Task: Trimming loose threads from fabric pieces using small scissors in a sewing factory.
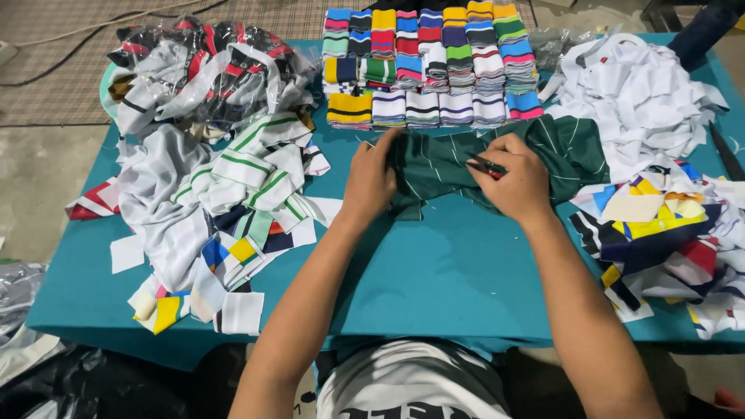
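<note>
We're over the teal cloth-covered table.
Striped folded knit collars, dark green pinstriped fabric, white scraps lie here.

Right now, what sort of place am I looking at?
Probably a small garment workshop: a teal table holds stacked striped knit collars, heaps of cut fabric pieces, and both hands work a dark green striped garment.

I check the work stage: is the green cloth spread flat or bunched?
Bunched: the green cloth shows folds between the left hand and right hand.

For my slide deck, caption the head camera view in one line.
Both hands, left and right, grip a dark green striped fabric piece on a teal table, the right holding small snips.
</note>
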